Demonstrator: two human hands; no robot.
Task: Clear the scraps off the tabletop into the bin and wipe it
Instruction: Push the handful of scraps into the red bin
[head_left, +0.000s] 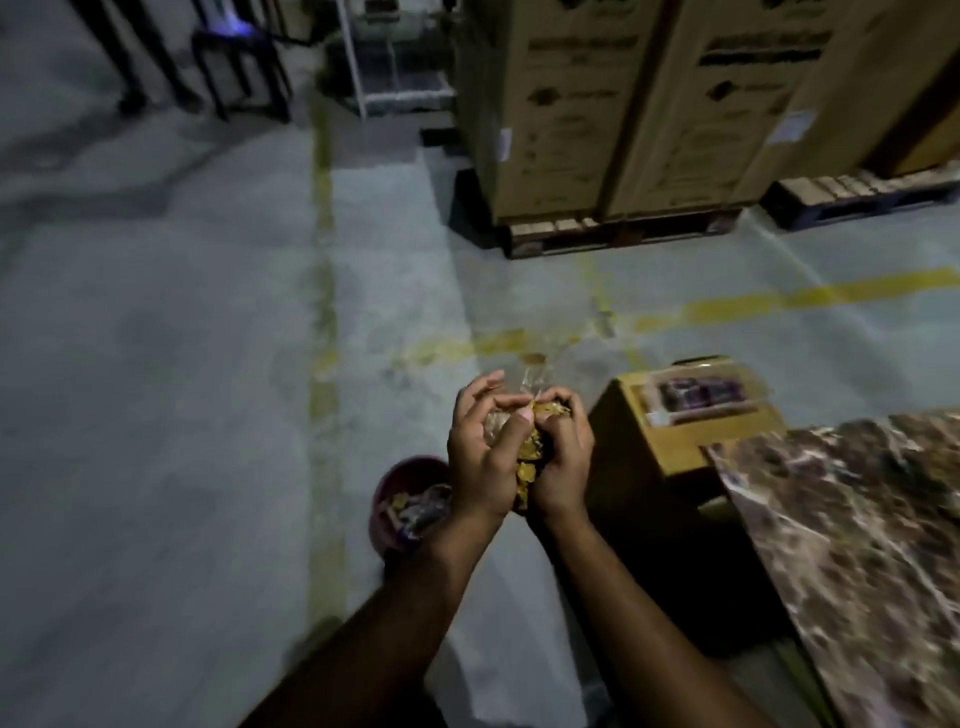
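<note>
Both hands (519, 457) cupped around scraps (531, 451) above bin (387, 499).

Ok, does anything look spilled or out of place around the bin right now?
Nothing looks spilled. Both hands, left hand and right hand, grip a wad of yellow and clear scraps above the floor, just right of the red bin, which already holds scraps. No loose bits show on the floor, though the picture is blurry.
</note>
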